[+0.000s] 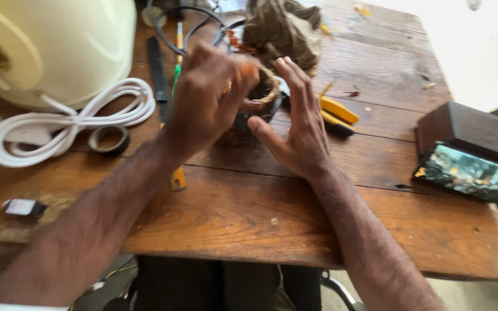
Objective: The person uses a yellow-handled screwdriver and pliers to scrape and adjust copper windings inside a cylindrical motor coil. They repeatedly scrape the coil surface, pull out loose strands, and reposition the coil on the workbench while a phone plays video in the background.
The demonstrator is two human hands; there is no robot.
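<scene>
Starting at the table's (pixel 249 219) left edge, a small dark plug-like piece (pixel 23 207) lies near the front, too blurred to identify further. Behind it a white cable (pixel 70 118) is bundled in loops, and a cream plastic housing (pixel 53 46) fills the far left corner, cut off by the frame. A roll of dark tape (pixel 109 139) lies flat just right of the cable. Further back a flat black bar (pixel 158 72) and a screwdriver with a green shaft (pixel 177 75) lie side by side; a yellow handle (pixel 177 179) shows from under the left forearm, the rest of that tool hidden.

The left hand (pixel 200 106) is curled over the left side of a coil of copper-brown wire (pixel 257 95) near the middle of the table, fingers bent onto its rim; motion blur hides how firmly it grips. The right hand (pixel 295 124) stands open beside the coil's right side, fingers straight and spread, thumb toward the coil; whether it touches cannot be told. Most of the coil is hidden between the two hands.

Behind the coil sits a crumpled brown rag (pixel 283 26), with a loop of black cable (pixel 191 23) at the far edge. Yellow-handled pliers (pixel 336 112) lie just right of the right hand, partly covered by it. At the right edge a dark wooden box (pixel 467 129) sits behind a phone (pixel 467 173) with a lit screen, its end cut off.
</scene>
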